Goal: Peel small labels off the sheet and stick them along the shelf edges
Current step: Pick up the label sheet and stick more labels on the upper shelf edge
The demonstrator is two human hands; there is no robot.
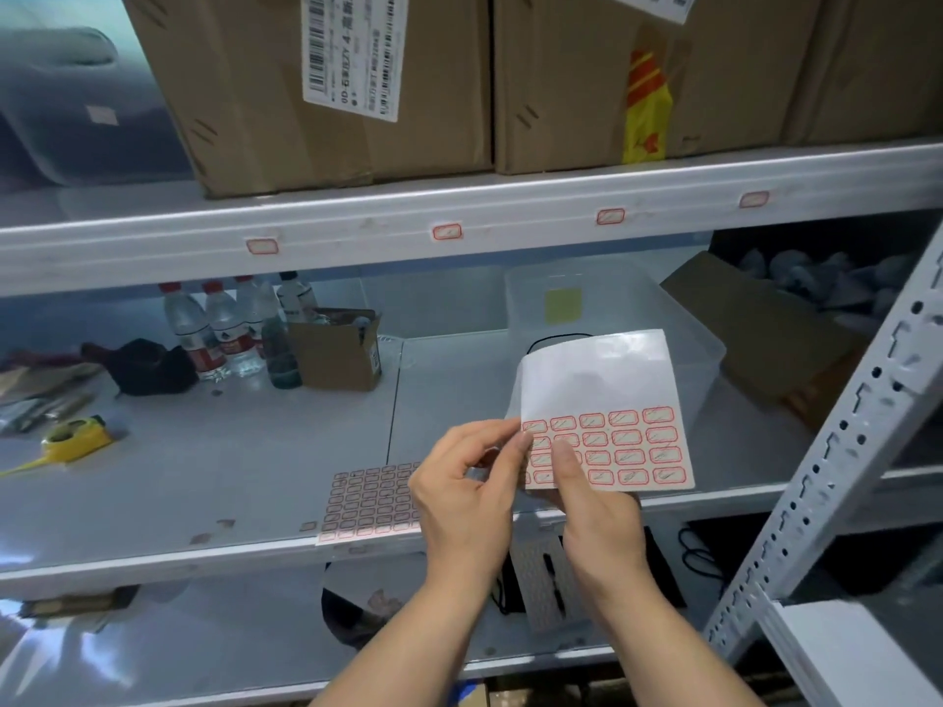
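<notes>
While your right hand (pixel 594 507) grips sheet (pixel 607 426), left hand (pixel 467 494) pinches, probably, corner label (pixel 534 426); yank and label tears or curls

The white shipping label (pixel 352 48) on the left cardboard box (pixel 265 94) carries a barcode, the characters "0D" and a large "4" beside blurred print, while the scribbles inside the red-bordered labels on the sheet (pixel 602 415) cannot be read.

The middle shelf (pixel 204 482) carried water bottles (pixel 219 329), a small open carton (pixel 339 349), a yellow tape measure (pixel 76 438) and a full label sheet (pixel 370 500) at its front edge; the upper shelf (pixel 153 250) bore cardboard boxes (pixel 245 94).
</notes>
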